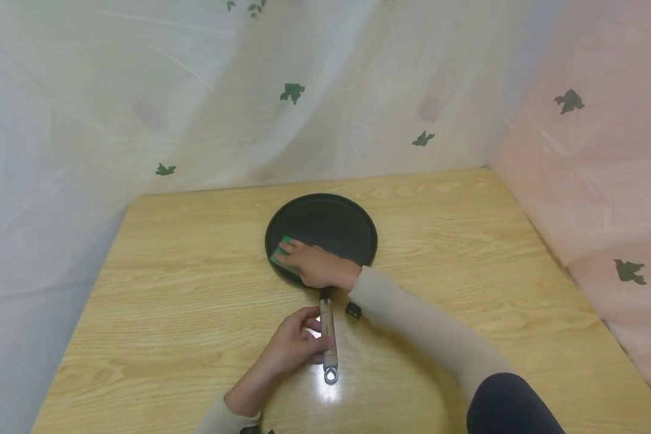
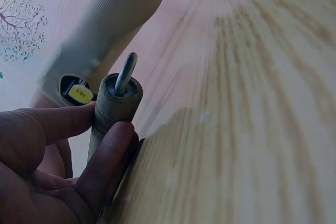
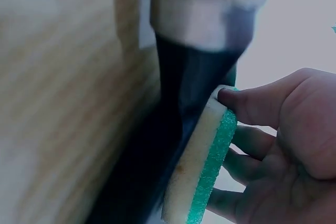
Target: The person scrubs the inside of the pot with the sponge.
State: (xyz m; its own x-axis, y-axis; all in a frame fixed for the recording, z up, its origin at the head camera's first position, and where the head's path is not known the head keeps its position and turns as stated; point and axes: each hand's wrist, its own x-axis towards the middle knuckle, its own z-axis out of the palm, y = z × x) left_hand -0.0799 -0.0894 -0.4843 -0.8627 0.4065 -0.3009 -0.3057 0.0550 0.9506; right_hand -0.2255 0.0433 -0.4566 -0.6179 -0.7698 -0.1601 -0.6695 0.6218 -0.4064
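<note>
A round black frying pan (image 1: 333,220) lies on the wooden table, its handle (image 1: 328,319) pointing toward me. My left hand (image 1: 295,343) grips that handle, thumb and fingers on opposite sides; the metal hanging loop (image 2: 126,74) sticks out past the fingers in the left wrist view. Over the pan's near left part, my right hand (image 1: 320,267) holds a sponge (image 3: 212,166) against the surface. The sponge has a green scouring layer on top and a pale layer facing the pan. Its thumb (image 3: 247,100) sits at one end, with the other fingers spread along the green side.
The wood-grained table (image 1: 184,289) spreads out around the pan. Behind it and to the right hang pale sheets (image 1: 358,120) with dark green bird shapes. A small black device (image 1: 353,310) is strapped by the right cuff, and the right forearm crosses the table's near right part.
</note>
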